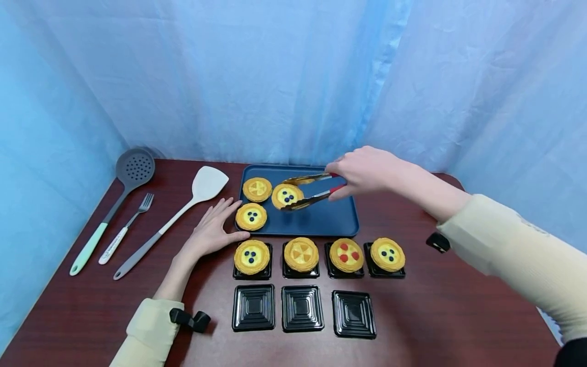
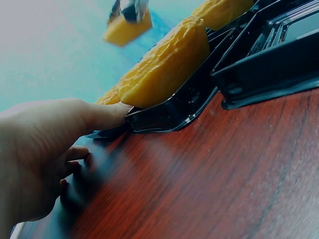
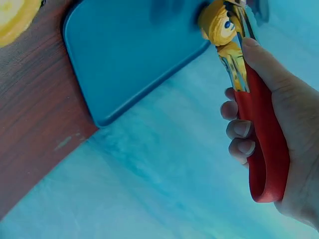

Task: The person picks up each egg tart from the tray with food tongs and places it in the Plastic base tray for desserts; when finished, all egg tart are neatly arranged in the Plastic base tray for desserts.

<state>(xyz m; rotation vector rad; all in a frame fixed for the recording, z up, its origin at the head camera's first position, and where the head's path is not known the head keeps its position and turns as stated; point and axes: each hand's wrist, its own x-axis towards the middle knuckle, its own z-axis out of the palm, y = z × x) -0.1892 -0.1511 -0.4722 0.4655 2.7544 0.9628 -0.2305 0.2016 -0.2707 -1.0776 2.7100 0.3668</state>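
My right hand point(image 1: 362, 171) grips red-handled metal tongs point(image 3: 266, 134), fingers wrapped around the handles. Between the tong tips is a blueberry-topped egg tart point(image 1: 287, 196), raised over the blue baking tray point(image 1: 321, 216); the left wrist view shows this tart point(image 2: 128, 31) in the air. On the tray's left side lie a tart with yellow fruit wedges point(image 1: 257, 189) and another blueberry tart point(image 1: 251, 217). My left hand point(image 1: 214, 229) rests by the tray's left edge, fingers spread and thumb stretched toward its near corner. In the left wrist view its thumb touches a black holder's corner.
Before the tray, a row of black square holders carries a blueberry tart point(image 1: 251, 257), a yellow-wedge tart point(image 1: 301, 254), a red-berry tart point(image 1: 346, 255) and another blueberry tart point(image 1: 388, 254). Nearer stand three bare holders point(image 1: 254, 307). Leftward lie a skimmer point(image 1: 124, 188), fork point(image 1: 133, 219) and spatula point(image 1: 192, 196).
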